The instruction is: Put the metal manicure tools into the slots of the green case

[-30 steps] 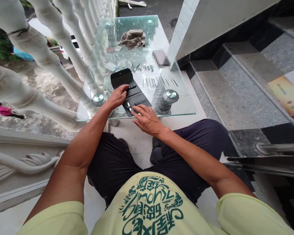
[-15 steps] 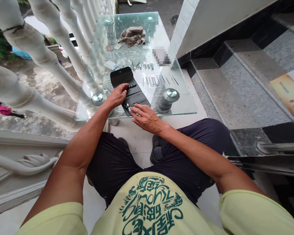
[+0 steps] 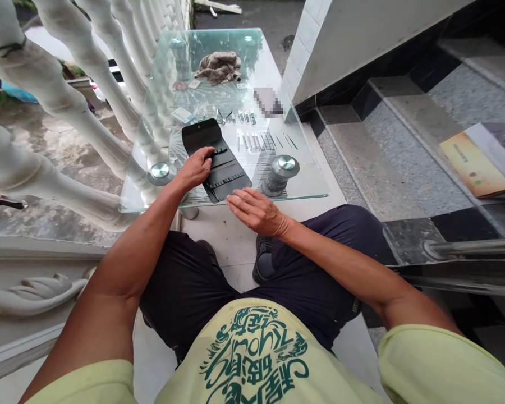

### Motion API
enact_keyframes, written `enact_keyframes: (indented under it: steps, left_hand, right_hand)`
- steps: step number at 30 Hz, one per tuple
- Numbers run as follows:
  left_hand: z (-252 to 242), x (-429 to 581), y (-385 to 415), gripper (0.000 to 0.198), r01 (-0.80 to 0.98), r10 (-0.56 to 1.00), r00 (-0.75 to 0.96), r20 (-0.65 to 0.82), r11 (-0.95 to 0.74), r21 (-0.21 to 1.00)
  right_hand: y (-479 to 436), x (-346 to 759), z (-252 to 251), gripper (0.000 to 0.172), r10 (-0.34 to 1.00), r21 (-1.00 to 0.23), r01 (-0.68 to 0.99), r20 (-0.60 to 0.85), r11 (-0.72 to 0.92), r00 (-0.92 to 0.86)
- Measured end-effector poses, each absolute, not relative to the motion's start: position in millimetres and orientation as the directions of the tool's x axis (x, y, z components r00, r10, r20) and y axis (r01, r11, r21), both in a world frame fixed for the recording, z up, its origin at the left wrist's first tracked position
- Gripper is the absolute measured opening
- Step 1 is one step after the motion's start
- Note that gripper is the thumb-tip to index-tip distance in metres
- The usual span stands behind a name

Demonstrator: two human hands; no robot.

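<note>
A black case (image 3: 227,168) with a row of elastic loops lies unfolded on the glass table (image 3: 311,182). My left hand (image 3: 196,167) rests on its left edge, fingers bent over the case by the upper loops. A slim tool sits in the case's lower left corner. My right hand (image 3: 258,212) is just off the case's lower right corner, palm down, fingers extended, nothing visible in it. Right of the case lie several slim tools (image 3: 255,141) in a row, with clippers (image 3: 247,116) and pliers (image 3: 224,116) behind them.
A crumpled cloth (image 3: 219,68) lies at the table's far end, near a pixelated item (image 3: 269,102). White balusters (image 3: 88,56) stand on the left. Stone steps (image 3: 395,151) rise on the right, with a printed box (image 3: 475,163) on them.
My right hand has drawn back from the case's lower loops to beyond its near edge. My left hand stays on the case. The view has shifted slightly.
</note>
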State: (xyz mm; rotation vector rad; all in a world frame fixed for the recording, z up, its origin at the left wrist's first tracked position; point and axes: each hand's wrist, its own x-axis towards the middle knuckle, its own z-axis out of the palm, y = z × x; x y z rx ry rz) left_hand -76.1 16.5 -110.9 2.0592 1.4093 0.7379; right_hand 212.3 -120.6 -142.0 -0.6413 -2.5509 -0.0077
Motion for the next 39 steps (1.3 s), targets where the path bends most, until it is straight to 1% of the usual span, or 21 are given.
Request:
enact_keyframes:
  steps: [5, 7, 8, 10, 12, 13, 14, 15, 16, 17, 21, 25, 32, 36, 39]
  left_hand:
    - [-119, -76, 25, 0.065, 0.614, 0.941, 0.308, 0.142, -0.311, 0.725]
    - [-121, -75, 26, 0.065, 0.61, 0.944, 0.306, 0.125, -0.295, 0.735]
    - [-120, -74, 25, 0.066, 0.616, 0.946, 0.302, 0.116, -0.286, 0.734]
    - [-116, -72, 23, 0.066, 0.636, 0.949, 0.301, 0.098, -0.277, 0.721]
    - [-110, -70, 19, 0.064, 0.661, 0.947, 0.308, 0.087, -0.279, 0.697]
    - [-106, -70, 17, 0.063, 0.671, 0.946, 0.312, 0.084, -0.282, 0.686]
    - [-103, -69, 15, 0.061, 0.677, 0.945, 0.315, 0.084, -0.286, 0.678]
    - [-99, -69, 14, 0.061, 0.683, 0.944, 0.319, 0.079, -0.287, 0.672]
    - [-96, -69, 12, 0.06, 0.689, 0.944, 0.321, 0.073, -0.286, 0.666]
    - [-93, -68, 11, 0.059, 0.698, 0.944, 0.325, 0.062, -0.283, 0.658]
    - [-81, -67, 4, 0.06, 0.745, 0.937, 0.349, -0.008, -0.273, 0.608]
    - [-72, -64, 0, 0.058, 0.769, 0.93, 0.366, -0.032, -0.283, 0.574]
    - [-67, -65, -4, 0.058, 0.786, 0.916, 0.4, -0.029, -0.327, 0.524]
    - [-70, -70, -3, 0.055, 0.77, 0.904, 0.427, -0.005, -0.36, 0.526]
    - [-70, -70, -3, 0.057, 0.772, 0.903, 0.43, -0.022, -0.354, 0.528]
  right_hand:
    - [-123, 230, -118, 0.056, 0.646, -0.306, 0.571, 0.422, 0.762, -0.636]
    - [-136, 240, -111, 0.056, 0.701, -0.34, 0.614, 0.373, 0.712, -0.607]
    - [-145, 244, -111, 0.056, 0.716, -0.343, 0.628, 0.323, 0.698, -0.619]
    - [-161, 249, -119, 0.05, 0.704, -0.338, 0.634, 0.148, 0.696, -0.694]
    - [-169, 248, -142, 0.033, 0.638, -0.339, 0.634, -0.118, 0.695, -0.761]
    - [-169, 245, -158, 0.022, 0.594, -0.341, 0.65, -0.265, 0.679, -0.76]
    - [-166, 239, -177, 0.015, 0.569, -0.325, 0.69, -0.397, 0.647, -0.72]
    - [-160, 231, -196, 0.015, 0.545, -0.293, 0.732, -0.513, 0.616, -0.663]
    - [-153, 222, -216, 0.019, 0.519, -0.253, 0.759, -0.599, 0.6, -0.61]
    - [-145, 212, -236, 0.025, 0.495, -0.222, 0.767, -0.65, 0.602, -0.577]
    - [-128, 180, -301, 0.043, 0.43, -0.248, 0.744, -0.686, 0.621, -0.587]
    - [-135, 168, -340, 0.054, 0.436, -0.262, 0.733, -0.662, 0.627, -0.609]
    - [-146, 157, -380, 0.056, 0.443, -0.269, 0.735, -0.654, 0.622, -0.614]
    - [-147, 155, -391, 0.055, 0.42, -0.292, 0.728, -0.66, 0.62, -0.623]
    - [-148, 156, -393, 0.057, 0.42, -0.298, 0.737, -0.667, 0.607, -0.616]
